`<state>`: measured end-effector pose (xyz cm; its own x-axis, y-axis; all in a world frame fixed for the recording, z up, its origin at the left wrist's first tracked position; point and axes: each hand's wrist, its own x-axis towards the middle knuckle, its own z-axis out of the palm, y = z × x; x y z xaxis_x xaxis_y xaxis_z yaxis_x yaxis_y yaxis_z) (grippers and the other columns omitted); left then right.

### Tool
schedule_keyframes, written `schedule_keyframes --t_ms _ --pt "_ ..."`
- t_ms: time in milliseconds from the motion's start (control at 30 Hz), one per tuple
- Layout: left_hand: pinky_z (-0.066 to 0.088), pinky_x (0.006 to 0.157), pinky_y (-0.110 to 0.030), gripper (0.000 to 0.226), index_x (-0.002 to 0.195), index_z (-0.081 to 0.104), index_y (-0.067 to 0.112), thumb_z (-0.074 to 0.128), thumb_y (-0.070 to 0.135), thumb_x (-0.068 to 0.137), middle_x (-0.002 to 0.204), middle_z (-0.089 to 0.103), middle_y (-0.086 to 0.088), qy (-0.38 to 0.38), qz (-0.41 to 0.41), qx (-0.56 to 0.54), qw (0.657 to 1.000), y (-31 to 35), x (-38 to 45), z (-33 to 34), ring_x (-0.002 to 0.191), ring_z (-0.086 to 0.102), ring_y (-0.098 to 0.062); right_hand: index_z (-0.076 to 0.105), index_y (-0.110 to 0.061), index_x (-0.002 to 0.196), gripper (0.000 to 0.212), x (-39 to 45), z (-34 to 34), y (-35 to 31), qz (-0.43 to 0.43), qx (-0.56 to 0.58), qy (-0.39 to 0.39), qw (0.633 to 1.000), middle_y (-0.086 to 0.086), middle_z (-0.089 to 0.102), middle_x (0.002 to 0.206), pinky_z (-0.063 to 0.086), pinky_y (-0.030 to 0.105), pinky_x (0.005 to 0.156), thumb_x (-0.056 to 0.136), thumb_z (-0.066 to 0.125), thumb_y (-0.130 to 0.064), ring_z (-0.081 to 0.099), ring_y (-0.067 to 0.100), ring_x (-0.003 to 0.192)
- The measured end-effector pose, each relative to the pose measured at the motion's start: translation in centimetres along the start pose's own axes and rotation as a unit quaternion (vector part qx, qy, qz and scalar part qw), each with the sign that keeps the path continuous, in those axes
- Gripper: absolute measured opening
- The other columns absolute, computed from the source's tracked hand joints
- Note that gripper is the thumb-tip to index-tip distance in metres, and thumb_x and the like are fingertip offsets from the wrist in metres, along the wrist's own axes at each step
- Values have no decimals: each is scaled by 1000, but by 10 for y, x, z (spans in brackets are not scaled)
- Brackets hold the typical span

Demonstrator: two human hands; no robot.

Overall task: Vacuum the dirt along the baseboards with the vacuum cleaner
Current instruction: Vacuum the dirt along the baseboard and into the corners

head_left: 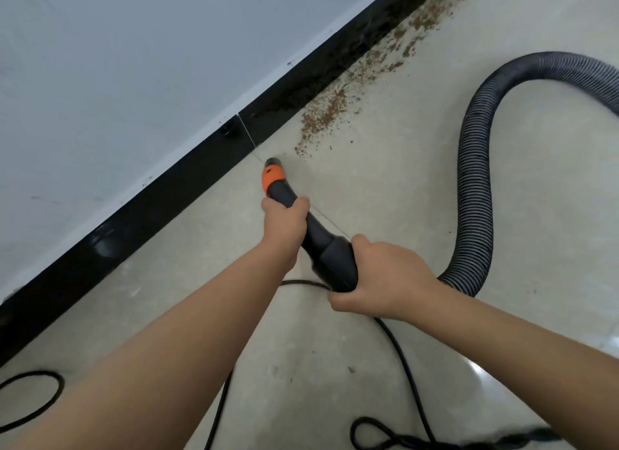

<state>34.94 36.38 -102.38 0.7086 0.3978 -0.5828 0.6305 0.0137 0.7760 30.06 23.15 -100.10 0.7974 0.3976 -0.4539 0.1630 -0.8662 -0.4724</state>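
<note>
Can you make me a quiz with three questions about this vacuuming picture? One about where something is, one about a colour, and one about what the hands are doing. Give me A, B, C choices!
1. Where is the brown dirt?
A. On the floor along the black baseboard, past the nozzle tip
B. On the wall
C. Piled on the hose

2. What colour is the band near the tip of the nozzle?
A. Green
B. Orange
C. White

3. What are the hands doing?
A. Both hang idle
B. Only one holds the nozzle
C. Both grip the nozzle

Answers:
1 A: the crumbs lie beside the baseboard, ahead of the tip.
2 B: the collar is bright orange.
3 C: the left hand wraps the narrow part, and the right hand holds the wide end by the ribbed hose.
</note>
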Motion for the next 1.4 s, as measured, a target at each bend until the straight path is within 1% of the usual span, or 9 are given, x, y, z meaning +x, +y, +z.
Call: schedule_keyframes --t_ms 167,333,700,933,1100,1167,1233,1333,1400 --pt "43 70 -34 50 135 24 7 48 20 93 98 44 -8 -21 10 7 1000 19 17 18 84 48 -22 34 -18 92 46 13 -15 7 24 11 19 999 -9 41 72 30 24 48 73 63 -49 40 7 59" --pt "43 74 -35 48 136 23 8 45 19 95 109 44 -11 11 18 11 1000 21 10 28 89 47 -24 33 -19 93 47 14 -23 15 17 -1 9 1000 -11 39 72 29 23 48 74 64 -50 42 9 61" --pt "44 77 -34 54 141 17 10 45 20 95 113 45 -9 -38 13 38 998 -1 -25 58 94 48 -23 32 -22 89 48 -38 -18 41 54 -10 0 998 -11 42 73 32 21 49 73 63 -54 41 3 59" --pt "46 80 -37 55 141 19 10 45 20 94 116 46 -11 6 9 37 999 13 -2 60 95 49 -26 34 -20 91 47 -8 -29 41 43 -2 0 999 -10 42 70 30 23 47 73 65 -50 40 5 57" --pt "41 56 -30 48 135 28 8 47 20 93 96 43 -7 9 -4 55 998 33 27 47 77 48 -19 34 -19 93 49 20 -35 28 23 26 17 999 -9 40 71 31 24 48 74 65 -52 39 6 58" --pt "39 52 -30 45 132 32 8 48 20 93 86 42 -5 9 -5 80 997 41 35 40 72 47 -17 35 -18 95 50 29 -35 20 17 40 23 999 -9 40 72 31 25 49 74 65 -51 39 6 58" --pt "42 55 -33 42 130 35 9 48 23 93 92 47 -7 18 -12 101 995 46 38 31 78 51 -21 35 -17 95 50 35 -36 12 11 43 19 999 -8 39 72 31 26 50 74 65 -51 39 8 59" --pt "48 68 -40 42 132 37 17 49 25 93 115 51 -12 47 -14 132 990 47 36 25 101 54 -30 35 -17 95 51 38 -35 6 6 35 9 999 -8 40 72 32 28 55 73 65 -52 43 13 63" --pt "49 69 -40 43 133 35 17 49 26 93 115 50 -12 50 -14 145 988 48 33 28 100 54 -30 36 -17 94 50 37 -35 10 9 46 11 999 -8 40 72 31 27 54 72 66 -51 42 11 61"
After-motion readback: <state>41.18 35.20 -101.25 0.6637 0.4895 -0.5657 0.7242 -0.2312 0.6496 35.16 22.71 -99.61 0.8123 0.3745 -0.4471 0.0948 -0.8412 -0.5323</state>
